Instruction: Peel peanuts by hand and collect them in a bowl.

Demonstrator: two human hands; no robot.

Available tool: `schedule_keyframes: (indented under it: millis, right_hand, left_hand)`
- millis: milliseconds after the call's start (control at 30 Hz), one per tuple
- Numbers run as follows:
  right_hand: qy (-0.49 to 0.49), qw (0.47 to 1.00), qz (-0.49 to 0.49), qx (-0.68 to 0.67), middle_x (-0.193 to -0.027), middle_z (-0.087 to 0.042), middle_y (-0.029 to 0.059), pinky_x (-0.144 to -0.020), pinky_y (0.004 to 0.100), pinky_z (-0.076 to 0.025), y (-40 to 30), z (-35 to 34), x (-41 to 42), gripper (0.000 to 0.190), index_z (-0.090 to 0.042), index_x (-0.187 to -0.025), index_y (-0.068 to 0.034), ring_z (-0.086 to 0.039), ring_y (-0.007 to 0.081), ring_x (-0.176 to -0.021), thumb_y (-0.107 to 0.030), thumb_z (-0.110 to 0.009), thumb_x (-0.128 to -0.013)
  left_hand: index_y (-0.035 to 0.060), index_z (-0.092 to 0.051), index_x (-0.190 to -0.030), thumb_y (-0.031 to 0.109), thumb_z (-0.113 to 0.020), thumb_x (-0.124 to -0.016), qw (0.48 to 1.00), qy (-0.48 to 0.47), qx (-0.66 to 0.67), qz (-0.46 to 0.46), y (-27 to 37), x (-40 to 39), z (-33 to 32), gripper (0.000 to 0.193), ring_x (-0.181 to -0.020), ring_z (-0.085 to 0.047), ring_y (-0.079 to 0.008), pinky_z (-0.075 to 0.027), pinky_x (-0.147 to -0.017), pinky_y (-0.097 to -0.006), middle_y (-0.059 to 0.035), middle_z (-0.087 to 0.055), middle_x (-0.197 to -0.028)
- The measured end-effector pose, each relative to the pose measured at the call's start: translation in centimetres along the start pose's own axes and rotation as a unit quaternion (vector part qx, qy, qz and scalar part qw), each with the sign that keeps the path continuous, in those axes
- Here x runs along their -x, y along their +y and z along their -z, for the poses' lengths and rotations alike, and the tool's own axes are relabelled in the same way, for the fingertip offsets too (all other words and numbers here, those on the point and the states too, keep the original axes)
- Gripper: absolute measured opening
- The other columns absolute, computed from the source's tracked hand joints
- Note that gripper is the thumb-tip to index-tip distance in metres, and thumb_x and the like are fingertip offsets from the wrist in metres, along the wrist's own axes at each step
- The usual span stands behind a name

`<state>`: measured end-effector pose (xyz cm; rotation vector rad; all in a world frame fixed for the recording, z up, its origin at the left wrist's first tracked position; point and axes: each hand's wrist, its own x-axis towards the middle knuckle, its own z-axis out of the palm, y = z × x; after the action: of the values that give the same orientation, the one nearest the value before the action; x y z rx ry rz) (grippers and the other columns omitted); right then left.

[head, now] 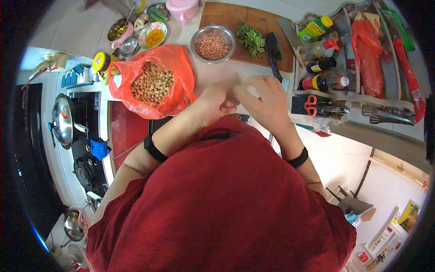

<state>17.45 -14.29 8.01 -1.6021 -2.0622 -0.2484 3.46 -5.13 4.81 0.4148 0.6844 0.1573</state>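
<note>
My left hand (217,97) and my right hand (266,102) meet over the front edge of the counter, fingertips close together. The left fingers are curled and motion-blurred. Whether a small thing sits between the fingers is hidden. Left of them, an open red plastic bag (185,73) is full of unshelled peanuts (153,83). Beyond my hands stands a round clear-sided bowl (231,51) with shelled peanuts (213,48) in it.
A wooden cutting board (221,15) bears chopped green onion (250,38), a black brush-like tool (273,51) and a cleaver (289,32). Bottles fill a rack (350,44) at right. At back left are a patterned bowl (161,27), a pink pot (183,7) and a yellow-lidded jar (100,61).
</note>
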Motion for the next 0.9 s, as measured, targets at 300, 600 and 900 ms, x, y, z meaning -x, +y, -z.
schedule_keyframes:
  millis: [300, 600, 900]
  right_hand:
    - [-0.032, 0.998, 0.027, -0.039, -0.097, -0.056, 0.0043, -0.074, 0.0355, -0.045, 0.3, -0.8, 0.5, 0.018, -0.056, -0.088, -0.012, -0.055, 0.0225, -0.09, -0.016, -0.058, -0.071]
    - [0.02, 0.975, -0.1, -0.195, -0.095, -0.059, 0.007, -0.077, 0.0357, -0.045, 0.7, -1.3, 1.4, 0.022, -0.056, -0.089, -0.009, -0.057, 0.0247, -0.089, -0.01, -0.068, -0.072]
    - [0.097, 0.863, -0.328, -0.372, -0.099, -0.062, 0.0086, -0.074, 0.0293, -0.048, 2.2, -4.2, 4.2, 0.019, -0.055, -0.094, -0.003, -0.06, 0.0168, -0.084, -0.007, -0.067, -0.079]
  left_hand:
    - [0.0076, -0.053, -0.096, 0.02, -0.041, -0.093, 0.978, -0.036, -0.205, -0.023, -0.5, -0.6, 0.8, 0.018, -0.057, -0.041, -0.0041, -0.03, -0.046, -0.0215, 0.0024, -0.049, -0.073]
    - [0.0064, -0.053, -0.098, 0.021, -0.044, -0.095, 0.988, 0.043, -0.148, 0.001, -0.3, -3.1, 3.0, 0.017, -0.065, -0.05, -0.0088, -0.042, -0.056, -0.0222, 0.0022, -0.053, -0.077]
    - [0.0039, -0.057, -0.095, 0.026, -0.042, -0.096, 0.662, 0.334, -0.457, -0.492, 4.3, -12.1, 9.1, 0.027, -0.084, -0.056, -0.0217, -0.044, -0.08, -0.0324, -0.0076, -0.059, -0.087]
